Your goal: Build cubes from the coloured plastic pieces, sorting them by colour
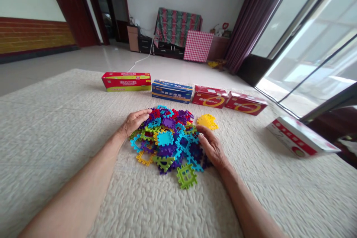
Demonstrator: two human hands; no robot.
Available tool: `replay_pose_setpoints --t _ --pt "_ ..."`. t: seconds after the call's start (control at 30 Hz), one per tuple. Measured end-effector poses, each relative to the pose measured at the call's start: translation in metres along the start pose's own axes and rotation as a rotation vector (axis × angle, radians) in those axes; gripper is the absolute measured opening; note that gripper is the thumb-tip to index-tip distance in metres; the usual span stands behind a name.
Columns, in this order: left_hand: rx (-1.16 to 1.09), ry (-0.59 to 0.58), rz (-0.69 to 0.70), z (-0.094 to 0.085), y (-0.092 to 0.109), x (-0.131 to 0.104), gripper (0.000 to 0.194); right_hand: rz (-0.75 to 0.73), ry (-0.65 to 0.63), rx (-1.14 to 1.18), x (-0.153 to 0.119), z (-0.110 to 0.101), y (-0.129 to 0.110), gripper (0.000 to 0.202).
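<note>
A heap of interlocking plastic building pieces in blue, purple, green, red and orange lies between my hands on a quilted cover. My left hand rests along the heap's left side, fingers stretched out over its edge. At the right side, my right hand curves against the heap with fingers apart; some fingertips are hidden. Neither hand visibly grips a piece. Just beyond my right hand sits a small stack of yellow pieces. Nearest to me, a green window-shaped piece lies at the heap's front.
Behind the heap stand a red and green box, a blue box and two red boxes in a row. A white and red box lies at the right. The beige quilted cover spreads beneath everything.
</note>
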State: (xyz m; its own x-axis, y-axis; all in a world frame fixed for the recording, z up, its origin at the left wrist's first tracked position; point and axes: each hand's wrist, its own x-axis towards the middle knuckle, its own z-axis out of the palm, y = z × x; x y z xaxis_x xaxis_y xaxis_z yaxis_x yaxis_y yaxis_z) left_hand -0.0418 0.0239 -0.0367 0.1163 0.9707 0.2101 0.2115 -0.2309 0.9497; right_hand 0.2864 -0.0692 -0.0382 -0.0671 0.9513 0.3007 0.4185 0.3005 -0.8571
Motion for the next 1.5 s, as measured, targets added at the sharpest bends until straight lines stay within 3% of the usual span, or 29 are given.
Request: replay_pose_setpoints --t 0.27,0.6,0.8,0.87,1.03,1.23,1.37,1.5 --pt "0.069 -0.023 -0.009 0.001 0.004 -0.004 0.058 0.046 -0.005 0.105 -0.005 -0.002 -0.001 0.042" --pt "0.064 -0.056 -0.046 0.003 0.005 -0.002 0.057 -0.078 -0.108 -0.061 -0.009 -0.003 -0.01 0.043" --pt "-0.066 0.005 -0.029 0.001 -0.001 0.002 0.047 -0.139 -0.173 -0.058 -0.01 0.004 -0.017 0.041" --pt "-0.141 0.017 -0.031 0.0 -0.005 0.003 0.045 -0.09 -0.104 -0.005 -0.007 0.005 -0.015 0.034" --pt "-0.16 0.022 -0.038 0.001 -0.01 0.004 0.041 0.003 0.232 -0.018 0.024 0.006 0.004 0.025" --pt "-0.166 0.025 -0.025 0.001 -0.009 0.005 0.04 -0.163 -0.047 -0.26 0.065 0.009 0.013 0.022" --pt "-0.121 0.021 -0.023 0.001 -0.007 0.004 0.039 -0.24 -0.149 -0.366 0.063 0.012 0.01 0.03" --pt "-0.071 0.021 -0.01 0.002 -0.005 0.003 0.039 -0.237 -0.165 -0.336 0.059 0.012 0.01 0.017"
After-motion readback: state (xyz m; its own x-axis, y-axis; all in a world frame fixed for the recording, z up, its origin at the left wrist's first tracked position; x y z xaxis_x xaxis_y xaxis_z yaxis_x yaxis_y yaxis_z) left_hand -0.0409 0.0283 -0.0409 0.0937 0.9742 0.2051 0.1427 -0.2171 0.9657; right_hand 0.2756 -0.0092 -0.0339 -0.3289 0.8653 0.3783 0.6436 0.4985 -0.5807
